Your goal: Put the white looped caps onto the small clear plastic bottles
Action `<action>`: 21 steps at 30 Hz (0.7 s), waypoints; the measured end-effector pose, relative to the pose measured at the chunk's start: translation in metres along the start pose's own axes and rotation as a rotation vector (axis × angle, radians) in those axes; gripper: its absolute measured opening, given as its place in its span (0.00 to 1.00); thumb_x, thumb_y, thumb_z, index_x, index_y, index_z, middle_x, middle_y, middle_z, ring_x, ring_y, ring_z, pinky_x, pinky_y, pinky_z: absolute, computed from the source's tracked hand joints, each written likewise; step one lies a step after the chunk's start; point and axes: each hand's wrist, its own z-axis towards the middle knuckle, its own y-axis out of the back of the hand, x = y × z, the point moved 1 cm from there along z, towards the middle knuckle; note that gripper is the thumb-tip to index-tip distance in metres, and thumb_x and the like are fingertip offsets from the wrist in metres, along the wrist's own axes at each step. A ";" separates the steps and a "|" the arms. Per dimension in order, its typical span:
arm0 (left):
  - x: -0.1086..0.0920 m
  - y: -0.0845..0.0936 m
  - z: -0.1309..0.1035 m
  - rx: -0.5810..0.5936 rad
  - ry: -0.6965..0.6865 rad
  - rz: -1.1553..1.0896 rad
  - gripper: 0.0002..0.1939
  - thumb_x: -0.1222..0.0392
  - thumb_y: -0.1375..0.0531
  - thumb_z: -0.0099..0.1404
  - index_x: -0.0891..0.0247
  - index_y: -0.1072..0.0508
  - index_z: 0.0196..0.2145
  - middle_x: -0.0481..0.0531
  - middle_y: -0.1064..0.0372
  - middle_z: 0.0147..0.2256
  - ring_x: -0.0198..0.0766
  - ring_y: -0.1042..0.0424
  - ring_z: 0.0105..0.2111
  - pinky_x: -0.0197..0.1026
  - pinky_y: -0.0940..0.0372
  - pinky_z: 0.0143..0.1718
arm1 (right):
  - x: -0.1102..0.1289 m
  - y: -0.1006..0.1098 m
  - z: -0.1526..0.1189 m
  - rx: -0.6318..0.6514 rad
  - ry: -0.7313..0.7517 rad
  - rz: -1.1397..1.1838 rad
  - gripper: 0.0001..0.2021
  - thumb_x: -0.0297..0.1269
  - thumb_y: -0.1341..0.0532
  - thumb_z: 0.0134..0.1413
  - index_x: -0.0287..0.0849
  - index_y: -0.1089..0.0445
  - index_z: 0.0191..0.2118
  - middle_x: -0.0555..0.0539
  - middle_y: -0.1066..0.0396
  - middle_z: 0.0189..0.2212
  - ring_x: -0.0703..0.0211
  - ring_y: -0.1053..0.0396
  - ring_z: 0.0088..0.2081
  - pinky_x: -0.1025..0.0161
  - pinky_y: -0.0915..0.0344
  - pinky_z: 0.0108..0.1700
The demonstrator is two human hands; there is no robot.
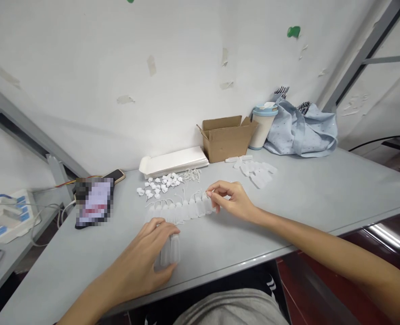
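My left hand (144, 259) curls round a small stack of translucent plastic sleeves (170, 252) near the table's front edge, fingers at their far end and thumb at the near end. My right hand (232, 199) pinches at the right end of a row of similar translucent sleeves (181, 210). Thin white cords stick up from the tops of that row. Between thumb and forefinger is a tiny pale bit that looks like a cord end. Behind the row lie a pile of small white caps (166, 181) and a heap of loose white cords (192, 175).
At the back stand a flat white box (174, 161), an open cardboard box (229, 140), a lidded cup (262, 126) and a light blue cloth bag (301, 128). More translucent pieces (256, 171) lie at right. A phone (95, 203) and a power strip (12, 216) with cables are at left.
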 end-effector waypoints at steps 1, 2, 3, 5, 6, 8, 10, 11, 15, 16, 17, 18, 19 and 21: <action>0.001 -0.001 0.000 -0.005 -0.011 0.010 0.21 0.65 0.43 0.55 0.58 0.37 0.47 0.54 0.34 0.46 0.48 0.41 0.50 0.48 0.37 0.48 | 0.000 0.000 0.000 0.002 -0.003 -0.008 0.08 0.38 0.43 0.56 0.39 0.33 0.32 0.53 0.33 0.17 0.67 0.35 0.16 0.68 0.36 0.22; 0.003 -0.001 0.000 -0.008 -0.020 0.021 0.20 0.64 0.43 0.55 0.58 0.37 0.47 0.54 0.34 0.47 0.49 0.41 0.51 0.49 0.38 0.49 | 0.000 0.000 0.000 0.006 -0.006 -0.016 0.08 0.39 0.43 0.56 0.39 0.33 0.32 0.53 0.33 0.17 0.67 0.35 0.16 0.68 0.36 0.22; 0.004 -0.002 0.000 -0.009 -0.028 0.031 0.20 0.64 0.43 0.56 0.58 0.37 0.47 0.54 0.35 0.47 0.49 0.42 0.51 0.49 0.38 0.49 | -0.001 0.000 0.000 0.010 -0.007 -0.025 0.08 0.39 0.43 0.56 0.40 0.33 0.32 0.53 0.33 0.17 0.67 0.35 0.16 0.68 0.36 0.22; 0.007 -0.003 -0.001 -0.020 -0.041 0.054 0.20 0.62 0.43 0.57 0.58 0.37 0.48 0.54 0.35 0.48 0.49 0.42 0.52 0.50 0.39 0.50 | -0.001 0.000 0.000 0.016 -0.010 -0.043 0.09 0.40 0.43 0.56 0.40 0.32 0.32 0.53 0.33 0.17 0.67 0.35 0.16 0.68 0.37 0.22; 0.008 -0.004 -0.002 -0.026 -0.049 0.064 0.20 0.62 0.43 0.57 0.58 0.37 0.48 0.54 0.35 0.48 0.49 0.42 0.51 0.50 0.39 0.50 | -0.002 0.000 0.000 0.018 -0.011 -0.051 0.09 0.41 0.43 0.56 0.40 0.32 0.32 0.53 0.33 0.17 0.67 0.36 0.16 0.68 0.37 0.22; 0.009 -0.005 -0.003 -0.035 -0.062 0.081 0.20 0.61 0.42 0.57 0.58 0.36 0.49 0.54 0.35 0.48 0.49 0.42 0.51 0.50 0.39 0.50 | -0.003 0.000 0.001 0.017 -0.010 -0.059 0.09 0.41 0.43 0.56 0.40 0.32 0.32 0.53 0.33 0.17 0.67 0.36 0.16 0.68 0.37 0.22; 0.009 -0.006 -0.005 -0.035 -0.066 0.090 0.21 0.62 0.42 0.57 0.57 0.36 0.49 0.54 0.35 0.48 0.49 0.42 0.51 0.49 0.39 0.50 | -0.004 0.000 0.001 0.015 0.000 -0.060 0.09 0.40 0.43 0.56 0.40 0.32 0.32 0.53 0.34 0.17 0.67 0.36 0.16 0.68 0.37 0.22; 0.009 -0.005 -0.005 -0.031 -0.066 0.090 0.21 0.62 0.42 0.57 0.57 0.36 0.49 0.54 0.35 0.49 0.48 0.42 0.51 0.49 0.39 0.51 | -0.005 0.001 0.002 0.014 0.007 -0.064 0.09 0.40 0.44 0.56 0.40 0.32 0.32 0.53 0.34 0.17 0.67 0.36 0.17 0.68 0.36 0.22; 0.008 0.004 -0.001 0.000 -0.073 -0.003 0.20 0.60 0.40 0.57 0.55 0.34 0.48 0.53 0.35 0.49 0.46 0.40 0.51 0.47 0.38 0.50 | -0.007 0.009 0.007 -0.007 0.048 -0.114 0.09 0.39 0.44 0.57 0.40 0.32 0.33 0.53 0.34 0.18 0.66 0.35 0.17 0.68 0.37 0.22; 0.009 0.008 0.004 -0.007 -0.075 -0.047 0.19 0.58 0.40 0.58 0.56 0.34 0.47 0.53 0.35 0.48 0.45 0.39 0.50 0.46 0.38 0.50 | -0.008 0.012 0.009 -0.022 0.062 -0.131 0.09 0.39 0.44 0.57 0.40 0.32 0.33 0.53 0.34 0.17 0.66 0.35 0.17 0.68 0.37 0.22; 0.012 0.013 0.011 -0.024 -0.070 -0.091 0.17 0.56 0.40 0.59 0.56 0.33 0.47 0.53 0.34 0.48 0.44 0.37 0.49 0.45 0.38 0.49 | -0.009 0.016 0.011 -0.039 0.074 -0.149 0.09 0.40 0.44 0.57 0.40 0.32 0.32 0.53 0.33 0.18 0.66 0.35 0.17 0.68 0.36 0.23; 0.017 0.019 0.020 -0.077 -0.049 -0.123 0.14 0.54 0.42 0.61 0.57 0.32 0.45 0.52 0.33 0.46 0.43 0.36 0.48 0.45 0.38 0.49 | -0.011 0.020 0.014 -0.055 0.080 -0.167 0.09 0.40 0.44 0.57 0.41 0.33 0.33 0.53 0.33 0.18 0.66 0.35 0.17 0.67 0.36 0.23; 0.023 0.024 0.031 -0.149 -0.007 -0.138 0.12 0.52 0.44 0.62 0.58 0.31 0.42 0.52 0.31 0.45 0.43 0.34 0.46 0.45 0.38 0.48 | -0.013 0.025 0.016 -0.070 0.083 -0.189 0.09 0.40 0.44 0.57 0.41 0.33 0.33 0.53 0.33 0.18 0.66 0.34 0.17 0.67 0.36 0.24; 0.037 0.031 0.060 -0.271 0.093 -0.125 0.12 0.51 0.46 0.62 0.59 0.29 0.38 0.53 0.29 0.41 0.43 0.32 0.42 0.44 0.37 0.44 | -0.020 0.035 0.022 -0.102 0.081 -0.251 0.09 0.40 0.45 0.57 0.41 0.33 0.33 0.53 0.33 0.18 0.65 0.34 0.18 0.67 0.36 0.25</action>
